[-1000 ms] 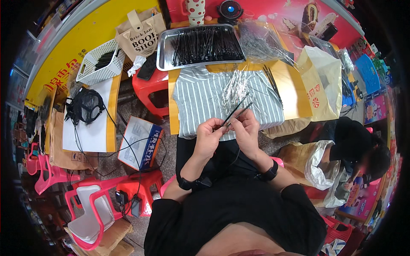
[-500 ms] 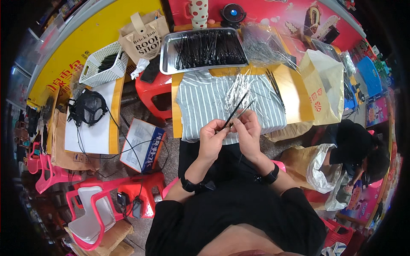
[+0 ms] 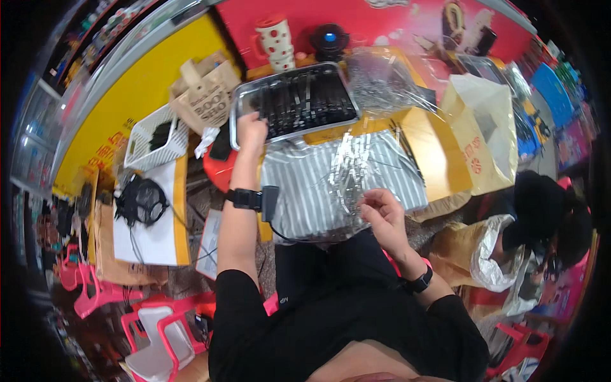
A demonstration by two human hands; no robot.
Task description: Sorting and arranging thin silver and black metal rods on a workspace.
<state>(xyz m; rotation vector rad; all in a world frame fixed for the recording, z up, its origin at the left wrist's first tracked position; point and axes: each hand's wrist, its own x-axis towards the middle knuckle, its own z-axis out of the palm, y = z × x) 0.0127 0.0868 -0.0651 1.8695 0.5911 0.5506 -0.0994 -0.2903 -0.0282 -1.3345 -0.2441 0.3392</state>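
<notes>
My left hand (image 3: 252,132) reaches to the left end of a metal tray (image 3: 349,95) full of thin black strips (image 3: 305,99). Its fingers look closed, and what they hold, if anything, is hidden. Over the near right part of a grey-and-white striped cloth (image 3: 293,191), my right hand (image 3: 386,215) has its thumb and fingers apart, and I make out nothing held between them. Just beyond it lies a loose pile of thin silvery strips (image 3: 350,165) on the cloth. A few dark strips (image 3: 407,146) lie along the cloth's right edge.
A white basket (image 3: 156,143) and a paper bag (image 3: 203,95) stand left of the tray. Behind it are a spotted tumbler (image 3: 275,48) and clear plastic bags (image 3: 382,79). A large cream bag (image 3: 474,140) stands at right, with another person (image 3: 541,210) beyond.
My hands have separated. The left moved forward and left to the tray; the right stayed over the cloth, slightly nearer me and rightward. The black strips they held together no longer show between them.
</notes>
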